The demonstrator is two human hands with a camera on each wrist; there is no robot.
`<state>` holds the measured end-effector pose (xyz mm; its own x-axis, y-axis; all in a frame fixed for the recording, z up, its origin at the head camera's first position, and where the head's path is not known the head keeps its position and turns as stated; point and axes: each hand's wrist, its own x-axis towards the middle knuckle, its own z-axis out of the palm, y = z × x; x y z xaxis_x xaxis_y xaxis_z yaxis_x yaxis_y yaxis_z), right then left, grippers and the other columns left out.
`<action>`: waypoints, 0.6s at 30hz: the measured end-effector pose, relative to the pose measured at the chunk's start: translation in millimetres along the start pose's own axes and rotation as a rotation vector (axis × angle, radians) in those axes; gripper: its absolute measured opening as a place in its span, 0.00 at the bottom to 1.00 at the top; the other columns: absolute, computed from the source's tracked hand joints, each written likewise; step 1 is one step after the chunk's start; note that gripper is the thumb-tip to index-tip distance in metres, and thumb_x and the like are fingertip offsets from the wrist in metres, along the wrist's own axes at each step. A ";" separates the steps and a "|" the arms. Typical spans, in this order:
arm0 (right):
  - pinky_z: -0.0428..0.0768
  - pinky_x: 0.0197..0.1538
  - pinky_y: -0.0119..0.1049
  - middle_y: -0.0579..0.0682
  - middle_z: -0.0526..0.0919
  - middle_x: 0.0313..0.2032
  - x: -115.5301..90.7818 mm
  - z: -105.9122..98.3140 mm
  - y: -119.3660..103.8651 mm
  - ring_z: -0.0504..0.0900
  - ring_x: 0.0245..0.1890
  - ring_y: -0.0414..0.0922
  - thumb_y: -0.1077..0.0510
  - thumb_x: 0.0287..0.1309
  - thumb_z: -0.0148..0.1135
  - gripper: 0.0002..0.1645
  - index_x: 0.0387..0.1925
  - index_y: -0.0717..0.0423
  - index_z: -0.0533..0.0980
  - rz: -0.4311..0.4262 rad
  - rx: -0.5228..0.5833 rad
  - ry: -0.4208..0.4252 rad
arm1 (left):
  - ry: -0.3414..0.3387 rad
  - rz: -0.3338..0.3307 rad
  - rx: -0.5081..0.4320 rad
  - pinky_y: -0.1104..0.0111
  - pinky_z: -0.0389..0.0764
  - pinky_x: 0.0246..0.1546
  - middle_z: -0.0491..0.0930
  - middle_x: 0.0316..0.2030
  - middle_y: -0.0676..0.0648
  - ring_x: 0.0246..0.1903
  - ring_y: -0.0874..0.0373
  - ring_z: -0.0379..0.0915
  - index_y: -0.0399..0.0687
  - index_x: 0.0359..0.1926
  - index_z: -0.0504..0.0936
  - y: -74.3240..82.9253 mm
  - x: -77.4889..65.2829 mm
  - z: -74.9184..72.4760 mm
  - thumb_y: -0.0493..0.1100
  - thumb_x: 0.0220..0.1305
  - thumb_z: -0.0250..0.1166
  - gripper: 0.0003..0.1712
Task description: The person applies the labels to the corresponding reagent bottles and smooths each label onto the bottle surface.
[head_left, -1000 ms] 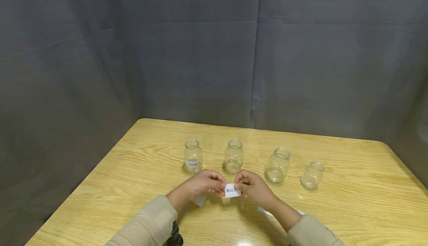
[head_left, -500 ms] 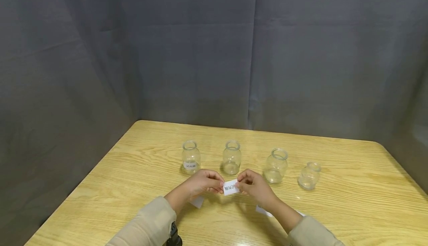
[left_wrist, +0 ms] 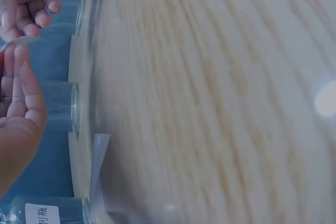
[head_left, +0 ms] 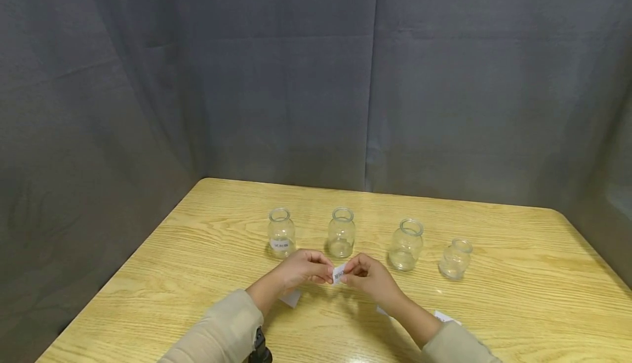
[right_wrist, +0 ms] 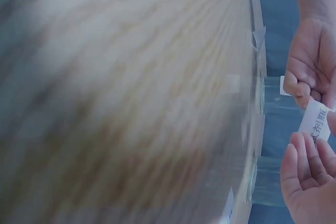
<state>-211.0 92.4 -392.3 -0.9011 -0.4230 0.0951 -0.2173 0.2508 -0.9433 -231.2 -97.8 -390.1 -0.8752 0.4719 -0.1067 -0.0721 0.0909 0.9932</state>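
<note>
Your left hand (head_left: 304, 270) and right hand (head_left: 370, 279) pinch tight on opposite ends of printed label (head_left: 338, 273); long axis runs hand to hand.

"What's covered in the head view?"
"The right hand (head_left: 367, 279) covers one end of the held slip (head_left: 338, 274); the left arm (head_left: 263, 292) partly hides another paper (head_left: 292, 299)."
"And cut off?"
"The labelled jar (left_wrist: 69, 211), by the bottom edge of the left wrist view."
"Anything blurred?"
"The tabletop (right_wrist: 105, 98) in the right wrist view's foreground."
</note>
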 end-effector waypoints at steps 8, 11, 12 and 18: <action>0.73 0.34 0.35 0.50 0.74 0.28 1.3 7.0 0.8 0.71 0.29 0.45 0.56 0.46 0.63 0.18 0.33 0.64 0.68 0.017 -0.010 -0.007 | -0.012 0.011 0.001 0.63 0.74 0.37 0.78 0.25 0.49 0.29 0.58 0.75 0.28 0.34 0.75 -3.3 2.9 4.8 0.34 0.52 0.59 0.10; 0.73 0.33 0.34 0.50 0.73 0.27 0.8 8.5 0.5 0.71 0.29 0.44 0.57 0.46 0.63 0.18 0.34 0.64 0.67 0.016 -0.029 0.005 | -0.011 0.023 0.027 0.63 0.74 0.37 0.78 0.25 0.49 0.28 0.59 0.75 0.28 0.34 0.75 -2.6 2.6 7.7 0.35 0.53 0.59 0.10; 0.73 0.33 0.34 0.50 0.73 0.27 0.7 9.0 0.3 0.72 0.29 0.43 0.57 0.46 0.63 0.18 0.34 0.64 0.67 0.014 -0.035 0.008 | -0.010 0.026 0.036 0.63 0.74 0.37 0.78 0.25 0.49 0.28 0.59 0.75 0.28 0.34 0.75 -2.2 2.6 8.5 0.35 0.53 0.59 0.11; 0.73 0.33 0.32 0.50 0.73 0.28 0.2 9.8 -0.7 0.71 0.29 0.43 0.62 0.49 0.60 0.13 0.33 0.65 0.67 -0.005 -0.055 -0.001 | 0.008 0.020 0.103 0.65 0.75 0.35 0.77 0.25 0.48 0.28 0.59 0.74 0.30 0.33 0.76 -0.6 0.8 10.1 0.36 0.53 0.59 0.10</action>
<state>-207.4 83.7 -394.7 -0.8997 -0.4251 0.0992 -0.2417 0.2960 -0.9241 -227.1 -88.6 -391.3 -0.8799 0.4674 -0.0859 -0.0053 0.1712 0.9852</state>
